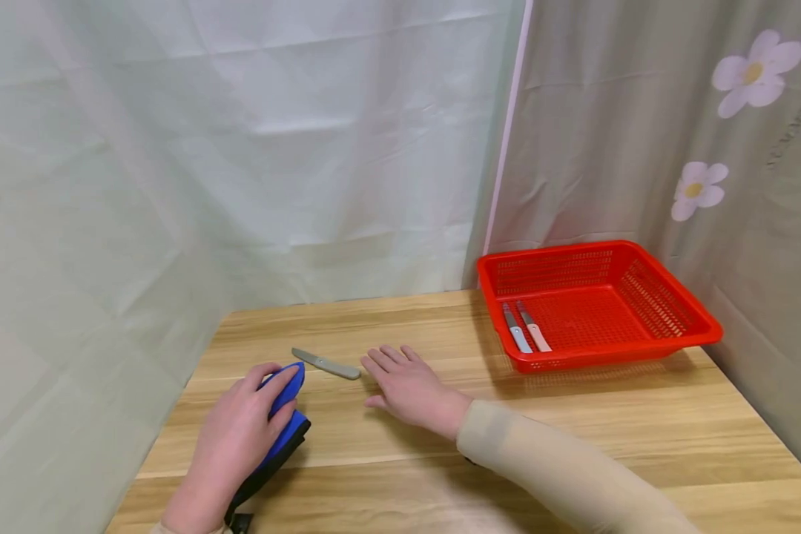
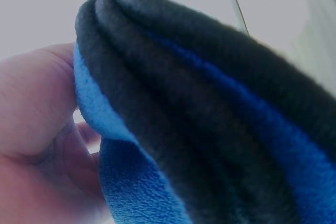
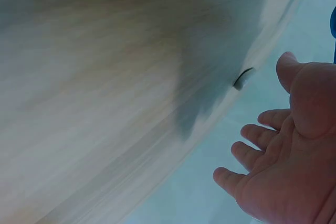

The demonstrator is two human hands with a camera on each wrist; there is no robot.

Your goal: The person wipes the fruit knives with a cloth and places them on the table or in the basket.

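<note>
My left hand (image 1: 243, 426) grips a folded blue cloth (image 1: 292, 430) with a black edge at the table's left side. Close up in the left wrist view, the cloth (image 2: 142, 182) hangs in folds between thumb and fingers. A knife (image 1: 327, 365) with a grey-green handle lies on the table between my hands, its blade towards the left. My right hand (image 1: 410, 389) hovers just right of the knife's handle, fingers spread and holding nothing. The right wrist view shows that hand's palm (image 3: 294, 182) with the fingers apart, and the knife's end (image 3: 243, 78) beyond.
A red plastic basket (image 1: 601, 356) stands at the back right of the wooden table (image 1: 400, 493). Inside it, along the left side, lie a knife with a light blue handle (image 1: 522, 340) and one with a pink handle (image 1: 539, 338). Pale curtains (image 1: 347, 148) hang behind.
</note>
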